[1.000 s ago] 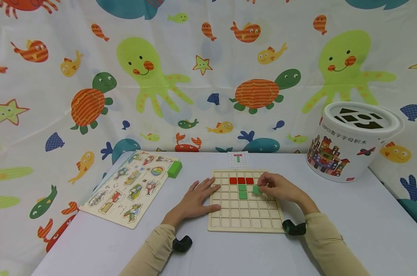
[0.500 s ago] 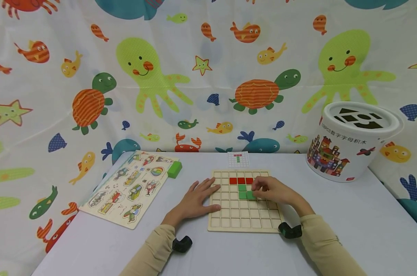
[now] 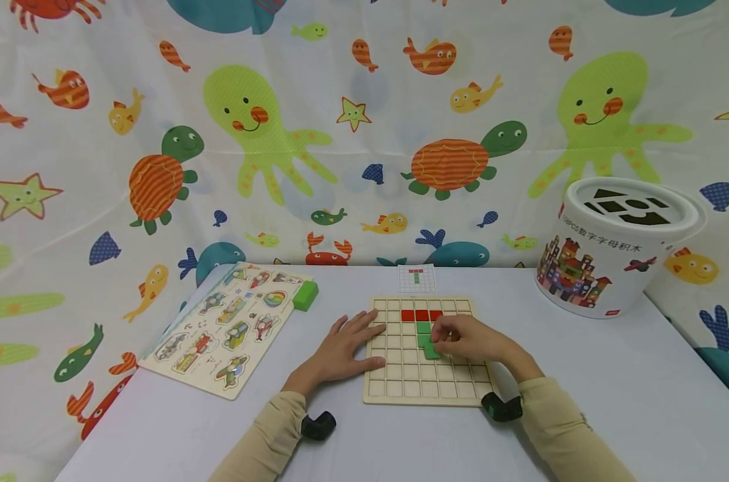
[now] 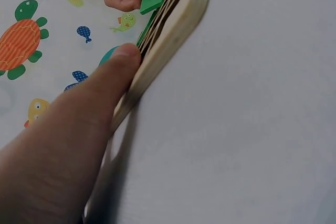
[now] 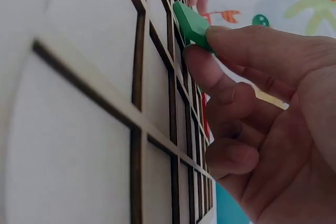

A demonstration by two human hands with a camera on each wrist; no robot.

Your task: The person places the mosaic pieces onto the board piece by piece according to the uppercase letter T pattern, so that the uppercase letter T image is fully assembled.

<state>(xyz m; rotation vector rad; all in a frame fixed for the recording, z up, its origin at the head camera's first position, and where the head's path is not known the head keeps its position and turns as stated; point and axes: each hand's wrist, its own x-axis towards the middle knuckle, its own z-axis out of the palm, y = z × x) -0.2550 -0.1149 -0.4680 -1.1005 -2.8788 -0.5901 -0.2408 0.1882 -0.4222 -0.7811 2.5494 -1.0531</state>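
A wooden grid board (image 3: pixel 400 389) lies on the table, its cells marked off by raised strips. Three red square tiles (image 3: pixel 422 315) fill a row near its top, and green tiles (image 3: pixel 423 327) sit in the column under the middle one. My right hand (image 3: pixel 478 340) pinches a green square tile (image 3: pixel 432 351) between thumb and index finger, close over the cell below that column; the right wrist view shows this tile (image 5: pixel 192 23) tilted against the grid. On the board's left edge my left hand (image 3: pixel 346 351) rests with fingers spread, thumb (image 4: pixel 123 59) at the rim.
Behind the board lies a small pattern card (image 3: pixel 417 278) with a red and green T. To the left is a picture puzzle board (image 3: pixel 219 328) with a green block (image 3: pixel 306 296) at its corner. A white bucket (image 3: pixel 617 248) stands at the back right.
My right hand has moved left and toward me over the board, carrying the green tile from right of the column to just below it. The left hand has stayed put.
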